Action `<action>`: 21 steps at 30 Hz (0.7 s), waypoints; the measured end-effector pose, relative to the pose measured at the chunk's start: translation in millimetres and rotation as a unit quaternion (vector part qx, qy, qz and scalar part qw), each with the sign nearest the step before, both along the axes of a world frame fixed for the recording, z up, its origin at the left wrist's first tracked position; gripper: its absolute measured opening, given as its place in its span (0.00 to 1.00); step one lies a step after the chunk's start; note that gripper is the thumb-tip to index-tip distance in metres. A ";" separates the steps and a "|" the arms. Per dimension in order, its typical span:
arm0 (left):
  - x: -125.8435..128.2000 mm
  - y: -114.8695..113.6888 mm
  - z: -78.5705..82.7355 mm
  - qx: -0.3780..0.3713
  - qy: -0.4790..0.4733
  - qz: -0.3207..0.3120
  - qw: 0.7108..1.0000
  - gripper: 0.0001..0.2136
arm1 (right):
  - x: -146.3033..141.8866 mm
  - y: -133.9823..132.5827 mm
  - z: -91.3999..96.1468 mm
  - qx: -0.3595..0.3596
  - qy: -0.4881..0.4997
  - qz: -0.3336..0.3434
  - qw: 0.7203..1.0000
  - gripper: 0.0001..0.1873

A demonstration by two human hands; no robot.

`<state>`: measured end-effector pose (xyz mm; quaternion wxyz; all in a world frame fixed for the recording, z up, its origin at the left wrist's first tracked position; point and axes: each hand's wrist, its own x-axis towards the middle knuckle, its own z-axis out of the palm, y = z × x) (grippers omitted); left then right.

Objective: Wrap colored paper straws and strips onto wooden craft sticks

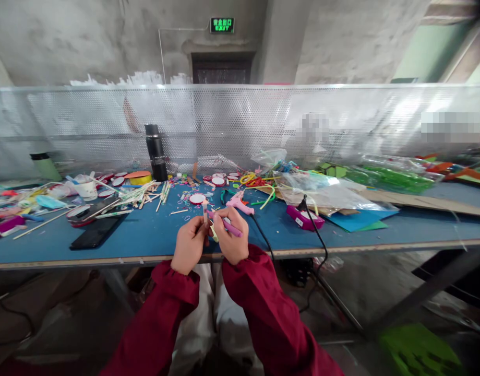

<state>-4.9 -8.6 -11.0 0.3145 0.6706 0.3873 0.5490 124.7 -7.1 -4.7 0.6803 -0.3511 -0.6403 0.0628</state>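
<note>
Near the table's front edge, my left hand (191, 243) pinches a short pale stick (204, 213) upright between thumb and fingers. My right hand (232, 237) is closed around a purple pen (232, 228), whose front end points left at the stick. Whether the pen touches the stick I cannot tell. Part of a pale yellow piece shows between the hands, mostly hidden. Just behind my right hand lies a pink glue gun (240, 203) with a black cord. A round white piece with a red rim (197, 199) lies beyond my left hand.
On the blue table (146, 245), a black phone (96, 233) and loose wooden sticks (136, 196) lie left. A black bottle (156, 154) stands behind them. To the right are a purple power strip (304, 217), its cord over the edge, and plastic bags (322, 190).
</note>
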 end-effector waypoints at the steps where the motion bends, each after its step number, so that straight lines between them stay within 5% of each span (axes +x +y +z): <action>1: 0.1 0.0 0.1 0.000 0.000 0.000 1.000 0.14 | 0.0 0.1 -0.1 0.000 -0.002 0.003 1.000 0.07; 21: 0.4 -0.5 1.4 -0.001 -0.008 -0.004 1.000 0.13 | -0.1 0.8 -0.1 0.004 -0.010 0.004 1.000 0.08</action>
